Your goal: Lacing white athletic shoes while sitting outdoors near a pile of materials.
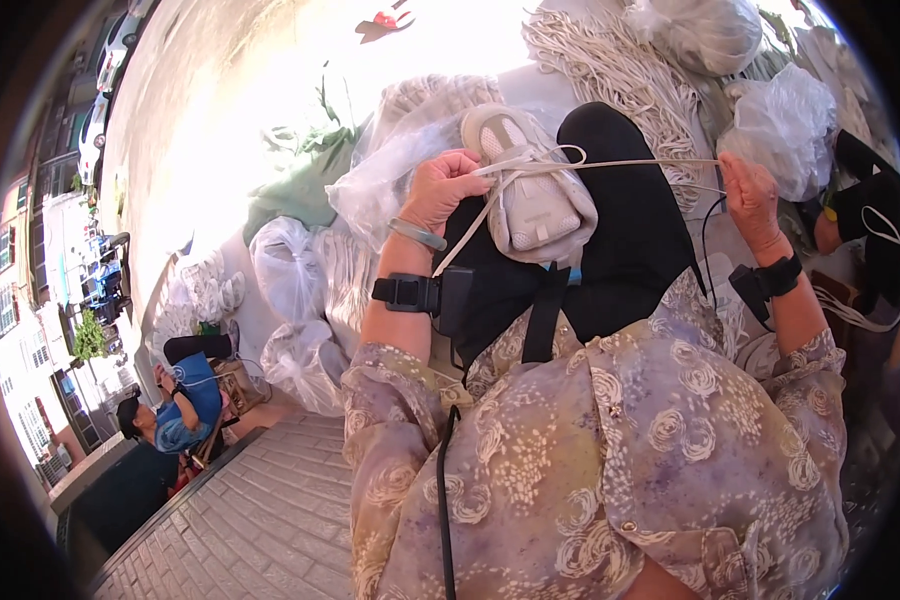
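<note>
A pale beige-white sneaker (542,212) rests on my black-trousered lap, with loops of lace across its upper. A whitish shoelace (655,162) runs taut from the shoe to the right. Its far end is pinched in my right hand (752,205), held out beyond my knee. Beside the shoe's left edge, my left hand (440,190) is closed, thumb against fingers, on lace lying over the shoe. Another length of lace slants down from there toward my left wrist.
A heap of loose laces (635,85) lies beyond my right knee, near clear plastic bags (785,125). More bags (288,265) and lace bundles (345,275) lie to the left. A person in blue (195,400) sits farther left; another person's dark-clad leg (865,195) shows at right.
</note>
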`<state>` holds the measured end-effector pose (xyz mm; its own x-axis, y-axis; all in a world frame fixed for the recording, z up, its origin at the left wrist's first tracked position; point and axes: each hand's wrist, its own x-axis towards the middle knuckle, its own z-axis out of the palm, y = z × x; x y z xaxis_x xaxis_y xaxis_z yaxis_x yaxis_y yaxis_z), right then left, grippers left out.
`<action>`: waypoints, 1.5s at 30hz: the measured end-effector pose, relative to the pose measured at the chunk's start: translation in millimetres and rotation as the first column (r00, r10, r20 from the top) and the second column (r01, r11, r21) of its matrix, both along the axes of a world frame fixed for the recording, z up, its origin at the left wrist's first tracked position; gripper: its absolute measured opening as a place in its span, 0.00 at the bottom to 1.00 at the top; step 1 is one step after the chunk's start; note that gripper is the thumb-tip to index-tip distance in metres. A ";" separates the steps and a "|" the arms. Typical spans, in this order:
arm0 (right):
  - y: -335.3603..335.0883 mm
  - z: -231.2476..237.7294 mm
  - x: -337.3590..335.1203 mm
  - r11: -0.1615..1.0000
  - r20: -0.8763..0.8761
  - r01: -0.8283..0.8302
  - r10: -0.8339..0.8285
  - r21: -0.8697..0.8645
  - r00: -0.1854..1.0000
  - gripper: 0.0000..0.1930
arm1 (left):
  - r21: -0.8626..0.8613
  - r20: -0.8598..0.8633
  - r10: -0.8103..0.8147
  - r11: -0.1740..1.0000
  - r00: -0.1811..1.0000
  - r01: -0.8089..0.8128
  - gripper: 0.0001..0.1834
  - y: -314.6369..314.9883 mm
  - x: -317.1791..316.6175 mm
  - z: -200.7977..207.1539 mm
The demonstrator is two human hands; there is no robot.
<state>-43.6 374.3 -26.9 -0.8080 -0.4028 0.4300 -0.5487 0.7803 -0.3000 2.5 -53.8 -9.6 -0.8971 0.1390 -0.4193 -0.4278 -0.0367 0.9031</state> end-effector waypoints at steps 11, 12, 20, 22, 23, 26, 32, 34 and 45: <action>45.3 4.9 33.0 1.000 0.689 0.002 0.001 -0.004 0.725 0.07 | -0.452 -0.255 0.048 0.877 0.966 -0.163 0.09 31.1 18.0 -19.1; 34.1 7.9 29.0 1.000 0.689 0.009 -0.001 -0.009 0.724 0.07 | -0.456 -0.255 0.040 0.876 0.966 -0.157 0.09 34.0 20.5 -17.2; -113.6 21.7 -23.0 0.828 0.261 -0.406 0.521 -0.388 0.813 0.06 | -0.719 -0.256 -0.059 0.679 0.965 -0.150 0.12 44.2 24.4 -1.7; -143.8 18.9 -25.1 0.824 0.263 -0.435 0.539 -0.362 0.800 0.06 | -0.740 -0.216 -0.071 0.663 0.974 -0.116 0.14 46.4 23.2 2.2; -154.8 15.8 -24.0 0.823 0.262 -0.434 0.539 -0.366 0.801 0.06 | -0.761 -0.171 -0.076 0.643 0.982 -0.083 0.16 46.6 23.2 3.7; -171.5 9.0 -20.9 0.858 0.268 -0.468 0.512 -0.212 0.816 0.07 | -0.816 -0.088 -0.103 0.578 0.991 -0.012 0.18 48.2 20.3 9.9; -180.7 1.0 -22.6 0.861 0.342 -0.430 0.505 -0.272 0.793 0.06 | -0.829 -0.157 -0.160 0.558 0.975 -0.042 0.18 43.5 22.0 7.7; -181.1 -6.4 -35.8 0.882 0.647 -0.235 0.461 -0.408 0.607 0.08 | -0.777 -0.174 -0.116 0.627 0.978 -0.064 0.16 45.1 20.2 5.9; -202.6 15.6 -28.4 0.967 0.753 -0.226 0.234 -0.116 0.615 0.26 | -0.658 -0.231 -0.007 0.738 0.973 -0.151 0.11 44.7 21.0 5.6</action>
